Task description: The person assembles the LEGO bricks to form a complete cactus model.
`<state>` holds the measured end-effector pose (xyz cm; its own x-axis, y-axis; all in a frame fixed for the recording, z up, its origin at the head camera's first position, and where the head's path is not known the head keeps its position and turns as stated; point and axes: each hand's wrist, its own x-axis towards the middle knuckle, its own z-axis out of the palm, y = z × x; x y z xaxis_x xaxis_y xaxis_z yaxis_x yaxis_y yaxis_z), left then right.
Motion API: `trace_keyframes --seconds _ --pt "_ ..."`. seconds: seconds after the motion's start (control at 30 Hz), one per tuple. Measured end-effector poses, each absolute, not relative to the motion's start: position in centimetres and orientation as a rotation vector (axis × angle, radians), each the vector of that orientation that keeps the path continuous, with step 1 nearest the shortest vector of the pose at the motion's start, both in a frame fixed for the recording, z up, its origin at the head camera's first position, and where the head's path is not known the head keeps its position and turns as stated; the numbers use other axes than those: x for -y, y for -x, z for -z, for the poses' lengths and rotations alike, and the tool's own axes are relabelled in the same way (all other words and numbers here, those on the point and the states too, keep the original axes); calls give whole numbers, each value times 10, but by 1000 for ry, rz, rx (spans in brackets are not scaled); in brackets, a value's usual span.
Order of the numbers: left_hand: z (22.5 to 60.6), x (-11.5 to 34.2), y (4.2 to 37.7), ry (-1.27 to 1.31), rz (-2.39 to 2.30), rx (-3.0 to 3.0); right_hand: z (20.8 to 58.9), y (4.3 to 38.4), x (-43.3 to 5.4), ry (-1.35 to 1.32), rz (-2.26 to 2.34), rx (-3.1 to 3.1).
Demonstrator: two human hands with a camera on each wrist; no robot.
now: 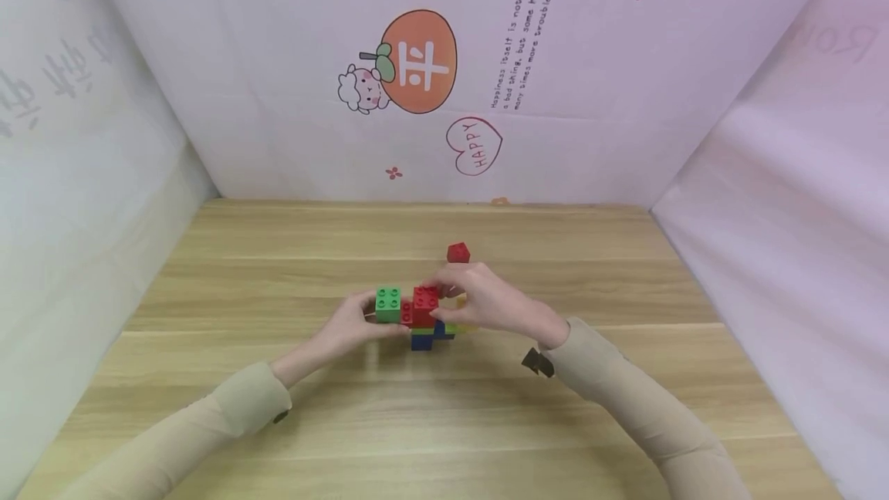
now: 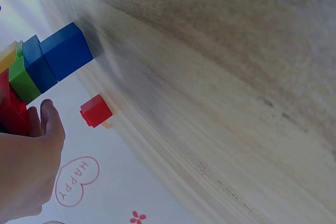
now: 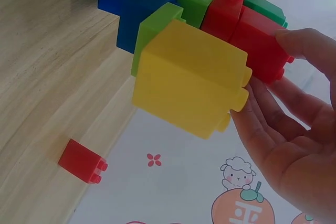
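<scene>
A joined build of toy building bricks stands in the middle of the table, with blue bricks point(image 2: 67, 52) at its bottom. Light green pieces point(image 3: 196, 3) and a yellow brick point(image 3: 189, 72) sit higher up. My left hand point(image 1: 349, 321) grips the build from the left, around the green brick point(image 1: 388, 305) and a red brick beside it. On the other side my right hand point(image 1: 491, 301) pinches the upper red brick point(image 1: 425, 316) between thumb and fingers. That brick touches the other red one. The yellow brick is mostly behind the right hand in the head view.
A loose red brick point(image 1: 458, 253) lies on the wooden table point(image 1: 292, 245) behind the build. White printed cloth point(image 1: 292, 122) rises at the table's back edge, with more cloth along both sides. A dark object point(image 1: 538, 363) shows at the right cuff.
</scene>
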<state>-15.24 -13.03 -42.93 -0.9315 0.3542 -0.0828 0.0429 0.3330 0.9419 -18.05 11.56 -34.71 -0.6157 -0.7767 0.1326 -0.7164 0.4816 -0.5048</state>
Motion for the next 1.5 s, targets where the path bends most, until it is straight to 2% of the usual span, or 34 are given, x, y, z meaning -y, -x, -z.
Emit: trace_keyframes --seconds 0.27,0.63,0.97,1.5 --pt "430 129 152 -351 -1627 -2332 346 186 -123 1286 846 -2622" --pt "429 130 151 -331 -1627 -2324 349 222 -140 1064 1084 -2704" --pt "428 129 151 -295 -1642 -2313 371 248 -149 816 1084 -2775" --pt "429 130 153 -296 -1646 -2308 410 276 -153 592 1007 -2819"
